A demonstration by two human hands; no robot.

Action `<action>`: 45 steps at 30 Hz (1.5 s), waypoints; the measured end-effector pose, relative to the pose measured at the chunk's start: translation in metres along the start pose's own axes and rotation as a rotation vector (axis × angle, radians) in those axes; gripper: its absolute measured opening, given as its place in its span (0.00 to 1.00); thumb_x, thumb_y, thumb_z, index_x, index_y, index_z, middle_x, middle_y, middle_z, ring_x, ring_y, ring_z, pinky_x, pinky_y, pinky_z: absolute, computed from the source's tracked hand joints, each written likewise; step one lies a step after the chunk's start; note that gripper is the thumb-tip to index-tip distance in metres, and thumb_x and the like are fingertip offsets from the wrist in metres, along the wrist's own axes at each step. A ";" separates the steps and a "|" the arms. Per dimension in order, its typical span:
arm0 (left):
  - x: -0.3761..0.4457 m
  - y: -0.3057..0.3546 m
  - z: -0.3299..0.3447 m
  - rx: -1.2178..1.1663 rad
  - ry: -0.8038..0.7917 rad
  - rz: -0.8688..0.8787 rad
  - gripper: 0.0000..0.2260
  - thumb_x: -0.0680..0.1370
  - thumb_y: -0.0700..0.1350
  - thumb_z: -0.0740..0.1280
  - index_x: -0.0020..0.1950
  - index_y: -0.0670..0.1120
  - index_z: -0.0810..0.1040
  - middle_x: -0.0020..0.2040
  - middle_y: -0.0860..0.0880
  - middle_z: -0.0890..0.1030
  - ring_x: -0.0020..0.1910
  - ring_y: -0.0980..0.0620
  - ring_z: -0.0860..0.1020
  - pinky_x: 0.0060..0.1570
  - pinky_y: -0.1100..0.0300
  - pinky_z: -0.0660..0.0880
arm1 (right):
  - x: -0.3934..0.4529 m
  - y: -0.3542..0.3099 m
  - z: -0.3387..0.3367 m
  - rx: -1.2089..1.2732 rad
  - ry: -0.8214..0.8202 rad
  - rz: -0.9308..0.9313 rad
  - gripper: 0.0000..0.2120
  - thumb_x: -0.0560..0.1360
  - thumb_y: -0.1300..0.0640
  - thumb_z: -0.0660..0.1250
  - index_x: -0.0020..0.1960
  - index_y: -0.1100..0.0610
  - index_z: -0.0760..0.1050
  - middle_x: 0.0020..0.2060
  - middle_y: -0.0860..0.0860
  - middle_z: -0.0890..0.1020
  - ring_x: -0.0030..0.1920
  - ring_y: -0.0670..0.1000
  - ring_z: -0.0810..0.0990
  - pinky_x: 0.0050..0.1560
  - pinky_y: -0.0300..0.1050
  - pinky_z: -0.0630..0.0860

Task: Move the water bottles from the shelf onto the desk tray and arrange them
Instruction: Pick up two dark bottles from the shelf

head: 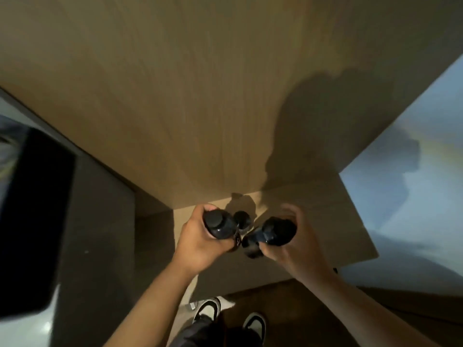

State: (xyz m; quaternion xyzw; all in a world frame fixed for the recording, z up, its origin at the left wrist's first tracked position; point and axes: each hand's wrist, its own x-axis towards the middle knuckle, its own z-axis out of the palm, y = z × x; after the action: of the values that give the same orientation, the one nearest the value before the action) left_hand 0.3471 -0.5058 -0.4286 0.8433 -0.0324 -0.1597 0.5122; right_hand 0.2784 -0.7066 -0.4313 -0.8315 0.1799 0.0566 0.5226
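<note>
**Two bottles in hand at the shelf, a third waiting behind**

The person stands close against a tall light-brown wooden panel [200, 96], looking down past their own black-and-white trainers [208, 309]. The left hand [200, 244] is wrapped around a dark, glossy plastic water bottle with a round black cap [218, 222], held roughly upright. The right hand [288, 246] is clamped on a second dark bottle [273, 232], which is tipped so that its cap end points in toward the first; the two bottles sit just beside each other and may be touching, though the blur makes that hard to tell. Between and behind them the cap of a third dark bottle [241, 217] shows on the pale wooden shelf surface [313, 209].

No tray or worktop is in sight, so I judge this to be the lifting-away step, with the carry yet to come. To do it well, I would draw both bottles straight back and slightly apart so they do not knock each other or clip the one left standing. The tilted bottle would be better brought upright before turning away, and both grips kept firm, since smooth plastic looks likely to slip. A large black flat object [32, 221] stands at the left.
</note>
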 end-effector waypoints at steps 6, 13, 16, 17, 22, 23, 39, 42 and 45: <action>-0.033 0.085 -0.046 -0.092 0.028 0.027 0.34 0.62 0.39 0.80 0.62 0.55 0.68 0.53 0.56 0.78 0.52 0.60 0.78 0.46 0.71 0.75 | -0.048 -0.088 -0.064 0.090 0.118 -0.119 0.40 0.63 0.58 0.80 0.65 0.37 0.61 0.52 0.39 0.75 0.51 0.39 0.78 0.44 0.31 0.77; -0.076 0.155 -0.089 -0.262 0.001 0.121 0.19 0.66 0.32 0.76 0.50 0.50 0.76 0.43 0.57 0.84 0.43 0.61 0.81 0.38 0.72 0.74 | -0.083 -0.163 -0.104 0.238 0.223 -0.217 0.43 0.60 0.53 0.80 0.69 0.42 0.64 0.53 0.39 0.76 0.50 0.43 0.80 0.52 0.42 0.77; -0.096 0.161 -0.095 -0.423 0.009 0.168 0.12 0.67 0.30 0.74 0.43 0.46 0.81 0.38 0.53 0.85 0.39 0.58 0.83 0.36 0.69 0.76 | -0.093 -0.178 -0.101 0.403 0.277 -0.225 0.40 0.59 0.53 0.79 0.68 0.46 0.66 0.50 0.45 0.82 0.48 0.42 0.83 0.48 0.43 0.79; -0.101 0.159 -0.097 -0.496 0.029 0.166 0.11 0.66 0.32 0.75 0.42 0.46 0.82 0.39 0.51 0.85 0.40 0.56 0.83 0.37 0.67 0.76 | -0.097 -0.183 -0.099 0.438 0.294 -0.223 0.39 0.61 0.55 0.79 0.67 0.47 0.67 0.47 0.46 0.83 0.47 0.44 0.84 0.48 0.45 0.79; -0.130 0.133 -0.108 -0.873 -0.095 0.087 0.26 0.50 0.48 0.83 0.45 0.43 0.83 0.41 0.44 0.84 0.40 0.48 0.83 0.39 0.57 0.79 | -0.136 -0.206 -0.081 0.450 0.275 -0.261 0.39 0.60 0.58 0.78 0.68 0.51 0.67 0.41 0.48 0.85 0.42 0.47 0.85 0.39 0.40 0.80; -0.138 0.129 -0.111 -0.926 -0.140 0.057 0.32 0.48 0.50 0.84 0.48 0.41 0.82 0.42 0.43 0.83 0.40 0.47 0.82 0.40 0.56 0.80 | -0.148 -0.211 -0.074 0.442 0.266 -0.266 0.37 0.62 0.61 0.78 0.67 0.51 0.67 0.40 0.49 0.85 0.41 0.47 0.85 0.38 0.40 0.80; -0.338 0.060 -0.182 -1.318 -0.650 -0.067 0.24 0.56 0.49 0.81 0.49 0.41 0.84 0.48 0.42 0.83 0.48 0.43 0.82 0.61 0.42 0.70 | -0.317 -0.286 0.042 0.099 0.290 -0.172 0.30 0.52 0.35 0.75 0.51 0.43 0.73 0.48 0.45 0.82 0.48 0.48 0.81 0.50 0.53 0.80; -0.354 0.058 -0.190 -1.328 -0.576 -0.065 0.27 0.54 0.51 0.82 0.48 0.41 0.83 0.46 0.42 0.83 0.45 0.45 0.81 0.55 0.48 0.75 | -0.333 -0.300 0.053 0.128 0.301 -0.188 0.22 0.58 0.40 0.77 0.48 0.47 0.75 0.47 0.45 0.80 0.48 0.48 0.80 0.48 0.49 0.79; -0.364 0.058 -0.197 -1.320 -0.580 -0.037 0.26 0.54 0.51 0.82 0.47 0.40 0.83 0.44 0.43 0.83 0.42 0.47 0.82 0.46 0.53 0.79 | -0.345 -0.306 0.061 0.152 0.293 -0.198 0.18 0.63 0.43 0.76 0.45 0.53 0.78 0.41 0.47 0.82 0.42 0.49 0.82 0.43 0.47 0.78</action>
State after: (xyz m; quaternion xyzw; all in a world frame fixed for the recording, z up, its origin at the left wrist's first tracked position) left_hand 0.0684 -0.2857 -0.2079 0.2821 -0.0497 -0.3721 0.8829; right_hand 0.0731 -0.4502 -0.1019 -0.8027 0.1751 -0.1307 0.5550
